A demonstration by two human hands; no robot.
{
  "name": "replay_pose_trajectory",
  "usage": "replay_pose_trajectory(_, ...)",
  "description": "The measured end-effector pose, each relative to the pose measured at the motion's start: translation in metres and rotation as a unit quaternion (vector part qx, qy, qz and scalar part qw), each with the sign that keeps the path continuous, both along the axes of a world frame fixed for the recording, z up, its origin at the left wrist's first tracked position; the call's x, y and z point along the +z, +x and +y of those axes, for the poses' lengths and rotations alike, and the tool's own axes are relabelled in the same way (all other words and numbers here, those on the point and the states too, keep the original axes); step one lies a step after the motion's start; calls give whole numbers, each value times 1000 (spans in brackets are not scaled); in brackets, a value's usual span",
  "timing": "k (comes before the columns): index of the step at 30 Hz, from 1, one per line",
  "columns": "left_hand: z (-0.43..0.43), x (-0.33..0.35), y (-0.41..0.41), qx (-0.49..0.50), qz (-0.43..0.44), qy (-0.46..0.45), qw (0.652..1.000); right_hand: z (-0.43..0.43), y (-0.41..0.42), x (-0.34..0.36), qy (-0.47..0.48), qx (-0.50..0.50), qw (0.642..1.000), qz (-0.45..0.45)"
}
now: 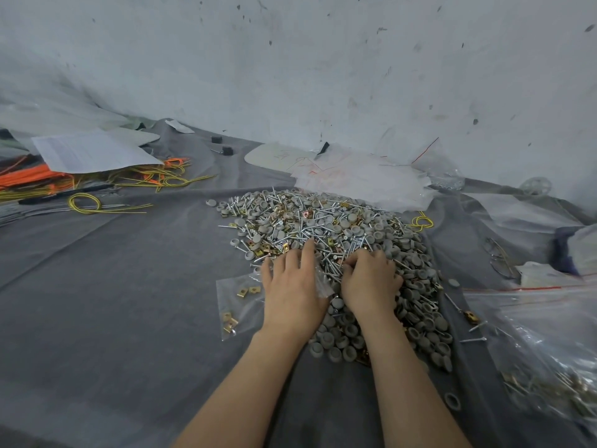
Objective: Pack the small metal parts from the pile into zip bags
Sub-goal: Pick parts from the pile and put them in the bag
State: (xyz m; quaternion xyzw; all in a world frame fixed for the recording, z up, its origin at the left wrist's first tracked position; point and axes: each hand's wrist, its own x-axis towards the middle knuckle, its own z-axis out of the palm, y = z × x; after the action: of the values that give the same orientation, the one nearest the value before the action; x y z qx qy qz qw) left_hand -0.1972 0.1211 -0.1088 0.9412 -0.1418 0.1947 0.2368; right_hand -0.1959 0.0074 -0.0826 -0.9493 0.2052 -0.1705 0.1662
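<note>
Left hand (292, 286) is flat, fingers straight, pinning the zip bag (234, 305) at the pile's (339, 227) left edge, few brass clips (248, 291) already inside. Right hand's (371, 279) curled into the screws (326, 260) on the pile, can't tell if it's actually got any. Bag mouth looks squashed tbh, so a handful could spill or drag grey caps (336, 344) along.

We see a pile (339, 227) of grey caps (350, 329), silver screws (326, 268) and brass-gold clips (261, 252) (one copper-pink piece (305, 215) among them), and the cloth (129, 270) is dark grey. We note yellow wires (84, 203) and orange cords (29, 179). The wall (323, 76) is pale grey-white, speckled with dark marks.
</note>
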Motion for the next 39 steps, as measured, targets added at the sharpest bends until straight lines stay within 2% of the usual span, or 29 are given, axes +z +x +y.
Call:
replay_pose_trajectory(3,3,0,1,-3,-2,-15,1000,-6,-1,4,75,19,989,-129)
replay_pose_trajectory(6,6,0,3,-10,-4,-44,999,-9,-3,8,214,43,950,-222)
replay_pose_trajectory(9,8,1,4,-10,3,-51,999,-10,-5,9,292,68,920,-252)
replay_pose_trajectory(12,9,1,4,-8,4,-57,998,-5,-7,12,331,119,907,-232)
replay_pose_trajectory(17,11,0,4,-3,-7,-72,997,14,-12,17,287,272,915,-83)
replay_pose_trajectory(19,13,1,4,2,-7,-81,997,15,-14,19,273,308,909,-59)
replay_pose_trajectory(21,14,2,4,9,3,-81,997,9,-15,22,287,255,918,-97)
replay_pose_trajectory(24,15,4,5,12,13,-81,997,-14,-16,23,269,95,943,-174)
replay_pose_trajectory(26,15,4,5,11,17,-80,997,-28,-16,22,219,45,962,-158)
replay_pose_trajectory(29,16,4,5,12,17,-81,997,-33,-17,18,142,56,987,-51)
replay_pose_trajectory(31,16,4,5,17,14,-80,997,-30,-15,16,108,70,991,37)
replay_pose_trajectory(33,17,4,6,20,14,-81,996,-25,-13,14,93,73,990,80)
replay_pose_trajectory(36,19,5,6,28,15,-93,995,-19,-12,12,62,45,995,66)
replay_pose_trajectory(39,23,5,7,45,16,-104,993,-15,-14,10,43,6,999,13)
